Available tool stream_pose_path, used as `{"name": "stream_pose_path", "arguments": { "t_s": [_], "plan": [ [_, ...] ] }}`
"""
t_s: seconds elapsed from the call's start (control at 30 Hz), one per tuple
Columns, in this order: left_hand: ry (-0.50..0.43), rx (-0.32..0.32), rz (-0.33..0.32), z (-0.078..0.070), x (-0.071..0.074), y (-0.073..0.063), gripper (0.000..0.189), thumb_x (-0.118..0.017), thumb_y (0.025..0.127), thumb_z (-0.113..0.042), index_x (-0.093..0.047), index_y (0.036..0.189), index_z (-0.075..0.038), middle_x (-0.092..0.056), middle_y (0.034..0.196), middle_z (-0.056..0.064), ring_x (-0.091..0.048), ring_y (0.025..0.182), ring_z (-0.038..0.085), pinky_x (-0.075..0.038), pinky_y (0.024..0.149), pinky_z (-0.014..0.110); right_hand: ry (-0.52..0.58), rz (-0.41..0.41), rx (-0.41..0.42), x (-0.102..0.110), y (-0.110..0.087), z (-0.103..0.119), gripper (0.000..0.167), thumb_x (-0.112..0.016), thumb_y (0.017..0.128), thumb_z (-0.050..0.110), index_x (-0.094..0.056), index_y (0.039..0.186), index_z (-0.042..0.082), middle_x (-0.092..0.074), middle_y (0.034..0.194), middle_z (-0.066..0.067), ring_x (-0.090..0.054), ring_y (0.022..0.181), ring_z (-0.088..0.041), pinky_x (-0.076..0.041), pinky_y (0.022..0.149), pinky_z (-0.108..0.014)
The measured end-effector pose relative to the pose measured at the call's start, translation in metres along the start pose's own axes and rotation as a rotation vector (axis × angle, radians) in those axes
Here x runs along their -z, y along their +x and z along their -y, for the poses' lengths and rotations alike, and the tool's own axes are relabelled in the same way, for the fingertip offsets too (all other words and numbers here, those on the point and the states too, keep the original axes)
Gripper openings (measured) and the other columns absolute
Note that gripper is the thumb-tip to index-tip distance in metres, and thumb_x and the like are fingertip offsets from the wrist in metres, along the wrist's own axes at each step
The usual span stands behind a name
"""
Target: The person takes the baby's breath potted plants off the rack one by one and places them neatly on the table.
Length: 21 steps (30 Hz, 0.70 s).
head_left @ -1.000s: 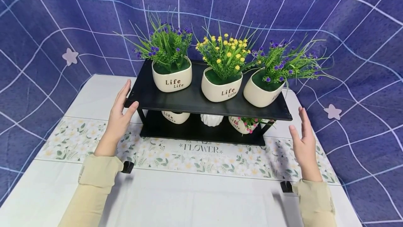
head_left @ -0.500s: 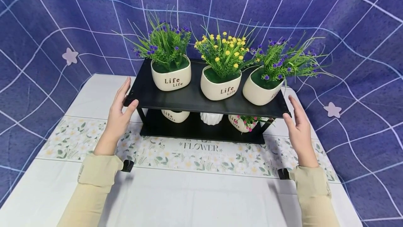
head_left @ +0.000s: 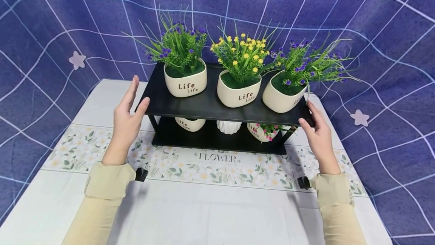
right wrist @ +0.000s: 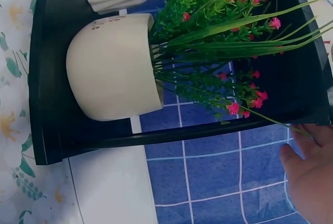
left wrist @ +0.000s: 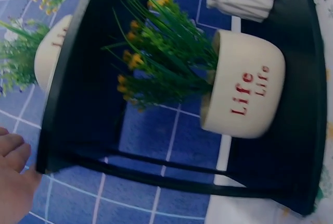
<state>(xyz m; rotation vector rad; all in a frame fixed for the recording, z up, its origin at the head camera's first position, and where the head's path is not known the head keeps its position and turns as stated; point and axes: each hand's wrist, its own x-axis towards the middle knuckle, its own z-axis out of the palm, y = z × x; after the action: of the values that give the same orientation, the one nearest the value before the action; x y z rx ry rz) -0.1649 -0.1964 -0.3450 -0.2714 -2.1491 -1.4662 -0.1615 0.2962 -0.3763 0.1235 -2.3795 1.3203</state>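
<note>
Here left grip (head_left: 126, 125) and right grip (head_left: 318, 136) flank the shelf (head_left: 195, 107)

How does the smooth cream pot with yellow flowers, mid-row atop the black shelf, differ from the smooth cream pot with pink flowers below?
Level: the yellow-flowered pot stands atop the black shelf; the pink-flowered pot stands on its lower tier.
Row: yellow one in the middle, pink one at the right end.
Head view: yellow one's front is unobstructed; pink one is partly hidden.
Both: cream, marked "Life".

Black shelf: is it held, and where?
The left hand holds nothing; the right hand straddles the right front corner of the shelf; whether it grips cannot be told.
</note>
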Motion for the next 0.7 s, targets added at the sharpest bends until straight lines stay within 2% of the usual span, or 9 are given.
{"name": "stream_pose_path", "arguments": {
  "t_s": [0.17, 0.3, 0.43, 0.7],
  "plan": [
    [0.058, -0.014, -0.006, -0.015, -0.007, 0.009, 0.062, -0.061, 0.096, -0.018, -0.034, 0.151, -0.023, -0.035, 0.156, -0.004, -0.033, 0.144, 0.011, -0.027, 0.12, 0.026, -0.063, 0.011, 0.001, 0.001, 0.0, 0.003, 0.058, -0.06, 0.095, 0.008, -0.04, 0.149, 0.012, -0.037, 0.155, -0.01, -0.035, 0.142, -0.024, -0.028, 0.095, 0.003],
    [0.096, -0.009, 0.009, -0.021, -0.013, 0.019, 0.065, -0.065, 0.093, -0.015, -0.034, 0.151, -0.019, -0.037, 0.155, -0.002, -0.034, 0.144, 0.013, -0.029, 0.119, 0.029, -0.06, 0.027, -0.007, 0.002, -0.004, 0.02, 0.057, -0.06, 0.096, 0.009, -0.039, 0.149, 0.007, -0.036, 0.155, -0.013, -0.032, 0.143, -0.03, -0.026, 0.097, 0.004],
    [0.085, 0.021, 0.042, -0.025, -0.018, 0.029, 0.068, -0.066, 0.093, -0.016, -0.031, 0.152, -0.015, -0.035, 0.157, 0.002, -0.032, 0.145, 0.015, -0.028, 0.12, 0.031, -0.042, 0.043, -0.005, 0.003, -0.008, 0.035, 0.057, -0.059, 0.096, 0.009, -0.037, 0.149, 0.003, -0.034, 0.155, -0.017, -0.029, 0.145, -0.031, -0.026, 0.098, 0.004],
    [0.032, 0.091, 0.127, -0.024, -0.026, 0.046, 0.077, -0.068, 0.091, -0.025, -0.025, 0.154, -0.017, -0.028, 0.16, 0.0, -0.026, 0.148, 0.01, -0.026, 0.121, 0.031, -0.035, 0.043, -0.013, 0.003, -0.007, 0.032, 0.059, -0.061, 0.094, 0.005, -0.038, 0.147, 0.001, -0.035, 0.155, -0.015, -0.028, 0.146, -0.031, -0.022, 0.104, 0.002]
  ]
}}
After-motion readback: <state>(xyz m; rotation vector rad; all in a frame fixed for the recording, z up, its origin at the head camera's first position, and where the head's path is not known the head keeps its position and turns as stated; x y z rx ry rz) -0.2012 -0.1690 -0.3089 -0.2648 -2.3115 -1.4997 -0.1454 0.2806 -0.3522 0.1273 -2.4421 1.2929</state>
